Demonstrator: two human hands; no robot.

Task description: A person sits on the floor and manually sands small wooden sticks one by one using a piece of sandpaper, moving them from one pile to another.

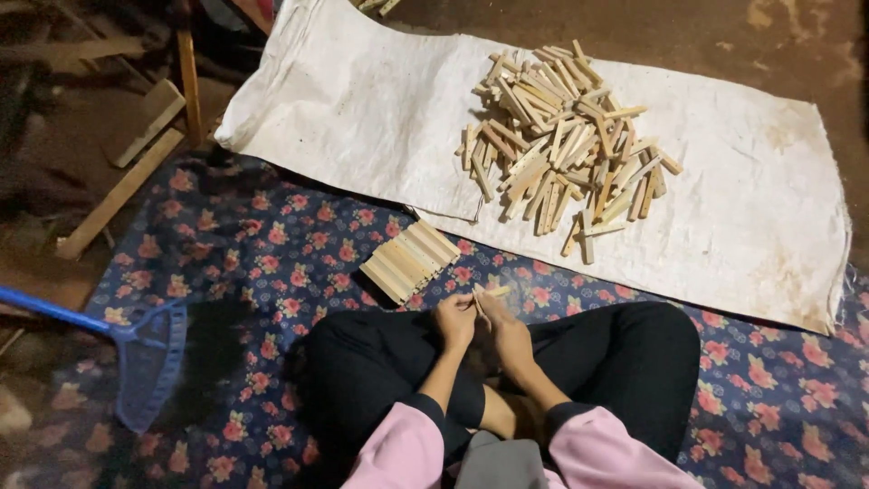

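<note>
A dim dirt floor (797, 45) lies under a dark floral mat (253, 263) and a white sack cloth (362, 118).

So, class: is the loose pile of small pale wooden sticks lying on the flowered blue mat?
No, the loose pile of small pale wooden sticks lies on the white woven sack, beyond the flowered blue mat.

A dark blue floral mat (272, 263) covers the near floor, a white sack cloth (362, 109) lies spread beyond it on the far side, a blue dustpan (149, 362) rests at the near left, and loose wooden planks (136, 154) lie at the far left.
</note>
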